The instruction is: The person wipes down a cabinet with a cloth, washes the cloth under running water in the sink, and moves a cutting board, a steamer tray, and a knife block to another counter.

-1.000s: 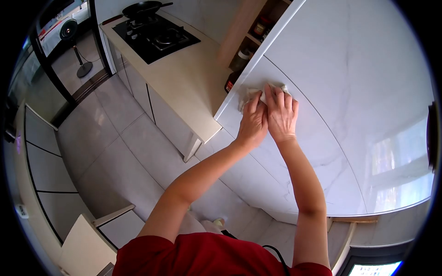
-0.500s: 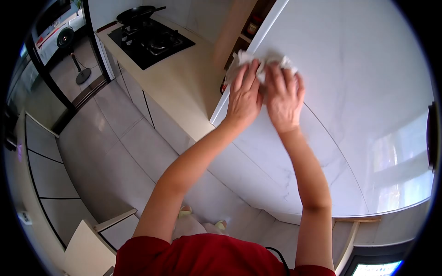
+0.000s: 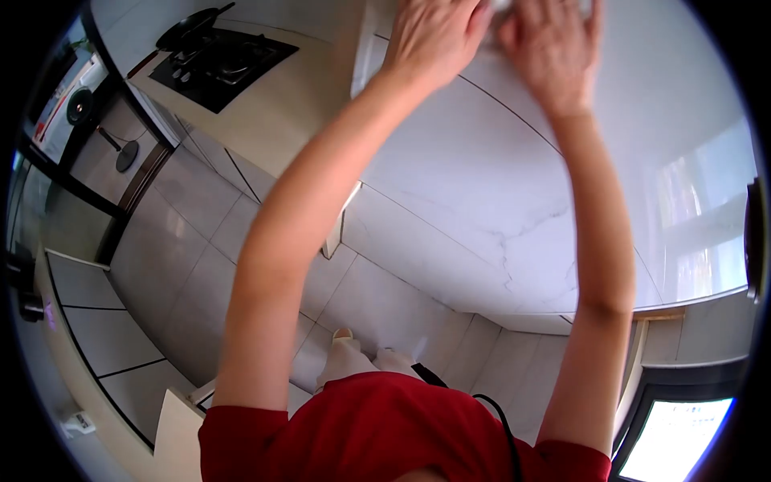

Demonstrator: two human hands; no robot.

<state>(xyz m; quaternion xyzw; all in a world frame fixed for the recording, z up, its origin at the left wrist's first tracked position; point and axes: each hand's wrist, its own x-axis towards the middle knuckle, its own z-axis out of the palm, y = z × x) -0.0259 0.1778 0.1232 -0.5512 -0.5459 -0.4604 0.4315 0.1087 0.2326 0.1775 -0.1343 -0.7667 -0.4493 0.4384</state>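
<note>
At the top edge of the view my left hand reaches up against a glossy white marbled panel. To its right my right hand lies against the same panel, its fingertips cut off by the frame. A small piece of crumpled white cloth shows between the two hands. Most of the cloth is hidden behind the fingers or outside the view. Both arms are stretched forward and raised.
A counter with a black gas hob and a frying pan stands at the upper left. A pedestal fan is beyond the doorway. Low cabinets line the left, and a lit screen sits at lower right.
Both hands have moved up the panel with the cloth, and the right hand also farther right. The view has shifted, so the hob appears farther left and higher.
</note>
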